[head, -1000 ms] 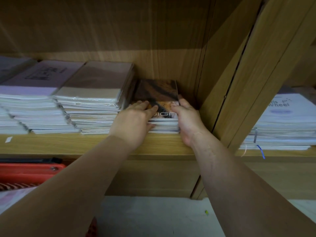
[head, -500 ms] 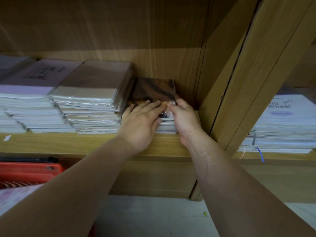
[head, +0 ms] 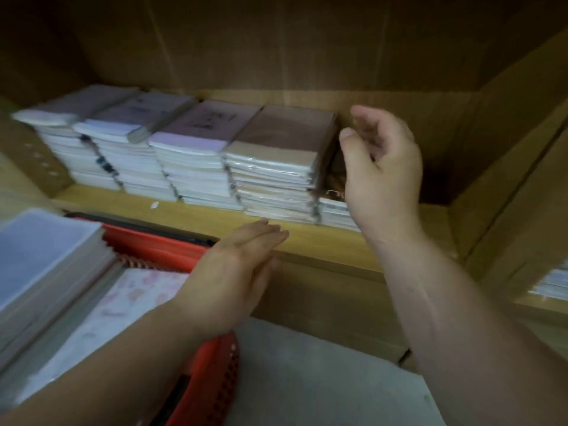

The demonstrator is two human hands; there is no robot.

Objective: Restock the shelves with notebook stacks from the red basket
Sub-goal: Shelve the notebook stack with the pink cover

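Observation:
Several notebook stacks stand in a row on the wooden shelf [head: 215, 218]. The beige-covered stack [head: 276, 167] is the tallest near the right end. A low dark-covered stack [head: 333, 207] lies right of it, mostly hidden behind my right hand [head: 382, 170]. That hand hovers in front of it with fingers loosely curled and nothing in them. My left hand [head: 233, 278] is flat and open, below the shelf edge, above the red basket [head: 172, 253]. The basket at lower left holds a blue-grey notebook stack [head: 40, 265] and a pink-patterned stack [head: 123, 305].
The shelf's wooden back wall and right side panel [head: 504, 186] close off the bay. Another bay at far right holds a stack of white notebooks [head: 553, 284]. A pale floor [head: 322, 379] shows below the shelf.
Both hands have let go of the dark-covered stack and pulled back. The left hand dropped below the shelf edge toward the basket. The view swung left and down, showing the basket's contents.

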